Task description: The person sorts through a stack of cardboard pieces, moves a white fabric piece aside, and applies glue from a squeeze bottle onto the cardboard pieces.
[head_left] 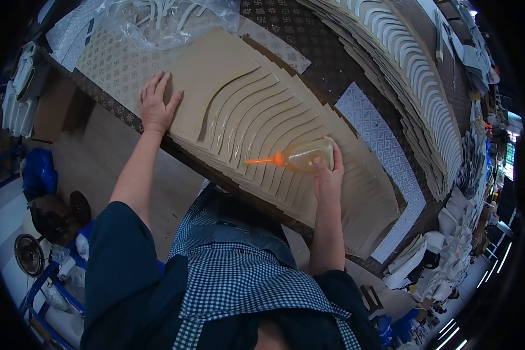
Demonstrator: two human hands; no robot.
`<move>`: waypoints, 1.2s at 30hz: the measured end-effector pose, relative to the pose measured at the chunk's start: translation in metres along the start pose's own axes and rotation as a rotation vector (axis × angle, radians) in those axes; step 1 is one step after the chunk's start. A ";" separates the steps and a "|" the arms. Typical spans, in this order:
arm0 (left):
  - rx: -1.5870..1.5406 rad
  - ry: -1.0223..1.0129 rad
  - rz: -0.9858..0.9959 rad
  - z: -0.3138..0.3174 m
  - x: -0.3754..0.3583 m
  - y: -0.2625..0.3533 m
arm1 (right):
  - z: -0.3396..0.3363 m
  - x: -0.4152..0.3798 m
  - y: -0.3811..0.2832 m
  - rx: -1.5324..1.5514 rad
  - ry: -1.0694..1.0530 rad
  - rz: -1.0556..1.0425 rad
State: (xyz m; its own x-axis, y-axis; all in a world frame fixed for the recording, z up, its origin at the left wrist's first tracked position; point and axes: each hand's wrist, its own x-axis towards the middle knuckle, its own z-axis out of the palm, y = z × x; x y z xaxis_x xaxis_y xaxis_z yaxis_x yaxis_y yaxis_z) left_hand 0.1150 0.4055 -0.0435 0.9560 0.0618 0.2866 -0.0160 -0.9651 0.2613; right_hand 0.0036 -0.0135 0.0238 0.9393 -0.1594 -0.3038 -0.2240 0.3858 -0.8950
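My right hand (329, 175) is wrapped round a translucent squeeze bottle (304, 156) with yellowish contents. Its orange nozzle points left, over the curved strips (268, 116) fanned out in overlapping rows on a tan sheet (207, 61). Wet, shiny lines run along several strips left of the nozzle. At the left part of the tan sheet, my left hand (157, 102) lies with its fingers spread and holds nothing.
Behind the strips are a patterned white sheet (379, 146) and a long curved stack of layered pieces (414, 70). A clear plastic bag (169, 26) with white strips lies at the top. A fan (29, 255) stands at lower left.
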 end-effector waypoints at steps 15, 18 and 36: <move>0.028 0.010 0.017 0.002 0.000 -0.003 | -0.027 0.021 -0.019 0.182 0.329 -0.320; 0.030 0.015 0.019 0.002 0.000 -0.003 | -0.031 0.024 -0.017 0.153 0.351 -0.341; 0.016 0.021 0.025 0.001 0.000 -0.002 | -0.023 0.022 -0.002 0.147 0.292 -0.179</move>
State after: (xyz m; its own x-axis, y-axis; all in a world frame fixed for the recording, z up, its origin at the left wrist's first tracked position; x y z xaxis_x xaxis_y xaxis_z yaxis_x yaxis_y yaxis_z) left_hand 0.1154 0.4068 -0.0445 0.9489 0.0423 0.3126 -0.0353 -0.9704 0.2387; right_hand 0.0186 -0.0386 0.0110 0.8419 -0.4800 -0.2465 -0.0036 0.4517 -0.8922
